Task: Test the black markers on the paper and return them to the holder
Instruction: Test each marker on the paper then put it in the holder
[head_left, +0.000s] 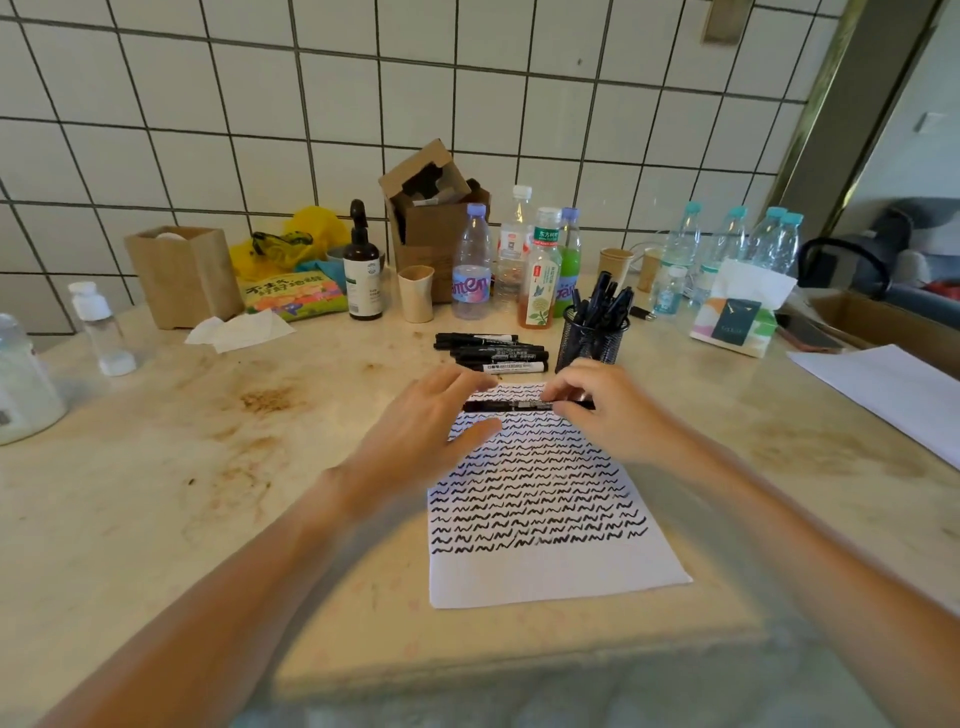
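Holding one black marker (519, 406) level over the scribbled paper (545, 499), right hand (602, 410) pinching it, left hand (431, 415) fingering its end.
Black mesh holder (592, 340) bristles with capped markers; more lie in a loose row (491, 352) just beside it.

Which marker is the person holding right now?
The black marker held level over the top of the paper by both hands; others lie on the table or stand in the holder.
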